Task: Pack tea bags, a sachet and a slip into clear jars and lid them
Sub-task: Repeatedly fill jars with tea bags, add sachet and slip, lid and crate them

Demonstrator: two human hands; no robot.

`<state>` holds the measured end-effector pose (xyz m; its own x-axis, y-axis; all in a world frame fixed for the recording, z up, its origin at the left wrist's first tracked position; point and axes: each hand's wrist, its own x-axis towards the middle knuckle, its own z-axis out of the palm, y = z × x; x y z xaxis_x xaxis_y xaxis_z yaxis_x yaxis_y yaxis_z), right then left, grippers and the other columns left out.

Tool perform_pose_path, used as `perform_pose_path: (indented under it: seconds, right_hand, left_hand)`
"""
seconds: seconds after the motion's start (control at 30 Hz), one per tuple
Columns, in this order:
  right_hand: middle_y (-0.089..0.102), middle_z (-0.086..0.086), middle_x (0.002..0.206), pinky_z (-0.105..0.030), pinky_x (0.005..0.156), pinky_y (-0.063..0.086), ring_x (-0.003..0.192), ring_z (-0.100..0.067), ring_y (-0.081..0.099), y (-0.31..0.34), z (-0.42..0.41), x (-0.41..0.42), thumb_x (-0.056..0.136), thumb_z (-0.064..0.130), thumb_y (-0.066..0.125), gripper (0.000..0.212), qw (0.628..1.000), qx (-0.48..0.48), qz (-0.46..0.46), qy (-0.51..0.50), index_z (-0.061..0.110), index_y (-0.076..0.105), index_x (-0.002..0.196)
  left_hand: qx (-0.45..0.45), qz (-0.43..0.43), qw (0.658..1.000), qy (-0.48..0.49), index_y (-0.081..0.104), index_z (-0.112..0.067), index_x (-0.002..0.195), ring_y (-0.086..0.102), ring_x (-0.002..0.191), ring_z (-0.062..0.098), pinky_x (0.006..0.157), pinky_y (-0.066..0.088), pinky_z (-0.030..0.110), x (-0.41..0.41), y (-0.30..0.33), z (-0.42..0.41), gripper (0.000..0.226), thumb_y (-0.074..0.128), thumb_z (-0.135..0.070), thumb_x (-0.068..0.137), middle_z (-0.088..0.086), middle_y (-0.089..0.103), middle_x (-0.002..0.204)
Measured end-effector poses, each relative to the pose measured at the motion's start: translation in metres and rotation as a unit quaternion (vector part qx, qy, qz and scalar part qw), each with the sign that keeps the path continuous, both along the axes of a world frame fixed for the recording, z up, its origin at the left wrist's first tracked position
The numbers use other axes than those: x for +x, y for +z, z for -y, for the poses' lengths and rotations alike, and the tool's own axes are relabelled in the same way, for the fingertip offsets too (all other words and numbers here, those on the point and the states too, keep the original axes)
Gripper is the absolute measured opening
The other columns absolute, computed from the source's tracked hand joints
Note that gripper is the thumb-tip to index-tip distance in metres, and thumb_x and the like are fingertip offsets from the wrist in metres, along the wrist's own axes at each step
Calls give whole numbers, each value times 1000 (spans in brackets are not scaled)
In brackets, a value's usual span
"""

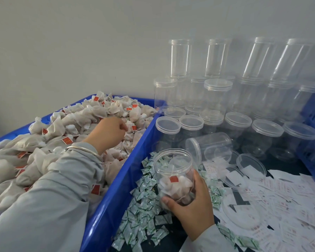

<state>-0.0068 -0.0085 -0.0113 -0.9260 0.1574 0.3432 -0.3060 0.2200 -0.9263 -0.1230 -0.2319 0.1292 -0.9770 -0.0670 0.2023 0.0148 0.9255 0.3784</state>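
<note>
Jar (174, 176), open and partly filled, is sitting tilted in the right hand (193, 202), fingers wrapping its lower wall, above the sachets (144, 206) beside the blue bin (116, 193). Left hand (107, 132) is reaching into the bin, fingertips pinching at a tea bag (130, 132) on the heap. Bags are looking light and soft, so taking them by the tag or string seems easiest; the jar is looking thin, slick and stiff.
</note>
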Motion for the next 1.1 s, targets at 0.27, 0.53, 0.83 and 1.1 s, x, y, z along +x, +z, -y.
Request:
perform_pose_path:
  seconds: [0.27,0.53,0.83,1.1]
  right_hand:
    - [58,2,123,-44,97,49,114,-15,57,4,-4,5,39,56,83,108,997,-63,40,3,23,44,134]
    - [61,-11,114,-52,90,51,106,-27,61,5,-10,6,44,57,80,102,998,-48,28,-35,6,50,127]
    - [55,6,122,-44,96,49,116,-16,55,2,-4,4,44,60,77,104,999,-16,36,-11,24,43,135]
    - [45,27,120,-16,94,40,115,7,47,2,-4,2,44,58,78,89,1000,1,11,-16,46,36,122]
  left_hand:
    - [-225,200,954,0,66,-8,113,64,98,21,79,49,27,-9,-38,13,29,58,-8,86,8,67,112]
    - [-208,181,959,64,62,-9,83,62,87,24,69,44,29,-16,-43,11,2,63,-9,84,10,67,101]
    - [-88,58,992,73,57,-4,98,57,85,26,72,42,30,-20,-20,17,16,41,-7,95,14,62,103]
    - [393,47,916,59,52,0,110,68,62,24,44,50,26,-3,6,-9,22,34,-10,102,19,68,82]
